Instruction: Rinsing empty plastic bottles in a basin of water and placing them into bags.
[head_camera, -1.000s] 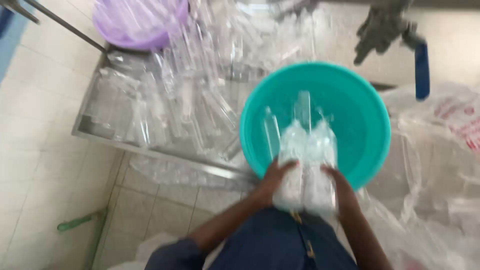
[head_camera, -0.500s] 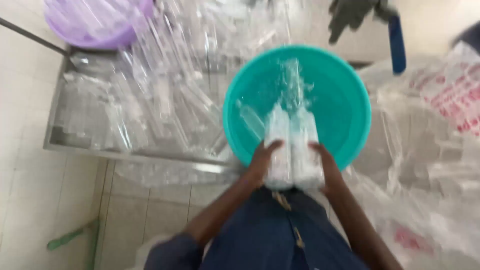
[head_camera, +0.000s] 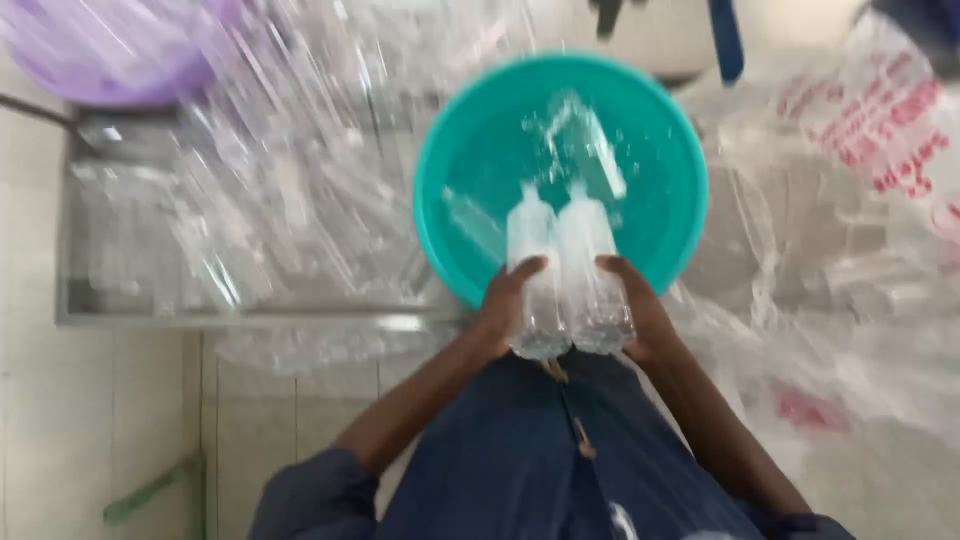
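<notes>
Two clear bottles (head_camera: 568, 270) are clamped side by side between the left hand (head_camera: 507, 305) and the right hand (head_camera: 640, 310), necks pointing away over the near rim of the teal basin (head_camera: 450, 160). Since a second ago, the bottles have been lifted from the basin toward the body, and water is splashed beyond them. To the left of the hands, a tray (head_camera: 200, 315) of clear bottles is seen.

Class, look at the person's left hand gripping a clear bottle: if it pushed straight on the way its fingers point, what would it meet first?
The left hand points up-frame towards the teal basin, so it would probably meet the basin's near rim first; depth is unclear.
</notes>
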